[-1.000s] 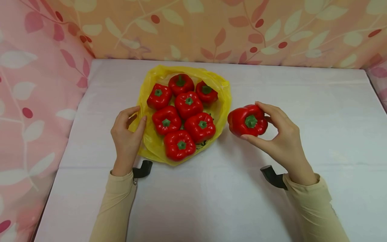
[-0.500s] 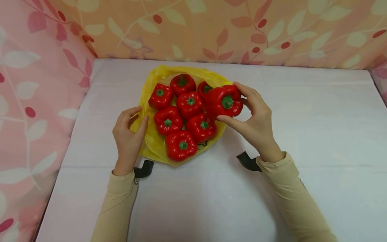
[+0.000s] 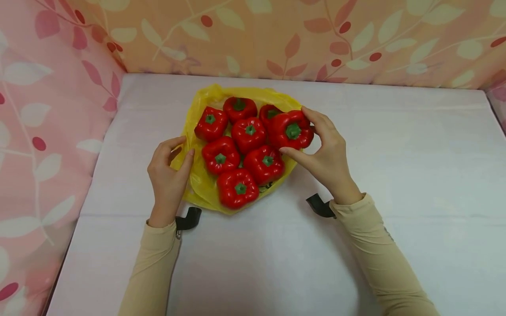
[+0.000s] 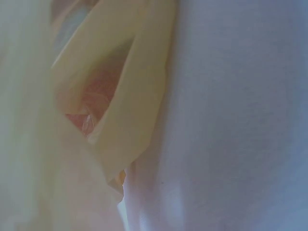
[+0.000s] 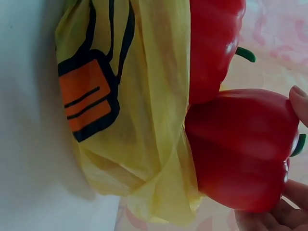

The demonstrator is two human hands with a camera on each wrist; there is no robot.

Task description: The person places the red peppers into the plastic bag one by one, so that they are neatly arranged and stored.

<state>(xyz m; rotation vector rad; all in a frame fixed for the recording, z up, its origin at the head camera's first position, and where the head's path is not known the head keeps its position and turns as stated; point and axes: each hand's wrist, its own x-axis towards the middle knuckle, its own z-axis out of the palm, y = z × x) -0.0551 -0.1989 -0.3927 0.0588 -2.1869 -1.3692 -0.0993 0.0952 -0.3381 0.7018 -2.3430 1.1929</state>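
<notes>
A yellow plastic bag (image 3: 201, 191) stands open at the middle of the table, holding several red bell peppers with green stems, stem side up. In the right wrist view its side shows a printed orange and black figure. My right hand (image 3: 328, 151) grips another red bell pepper (image 3: 291, 131) between thumb and fingers. That pepper sits over the bag's right rim, partly covering a pepper (image 3: 269, 112) behind it. At the opposite rim, my left hand (image 3: 167, 169) holds the bag's edge with curled fingers and thumb. The left wrist view is blurred, with a bag fold (image 4: 139, 96) close up.
A white cloth (image 3: 253, 254) covers the table. Pink patterned fabric (image 3: 35, 131) hangs at the left, and orange patterned fabric (image 3: 253, 39) stands behind the far edge. A black wrist mount juts from each sleeve.
My right hand has carried the held pepper leftward and slightly away, from beside the bag to over its right side, then a little lower. The left hand has stayed at the rim.
</notes>
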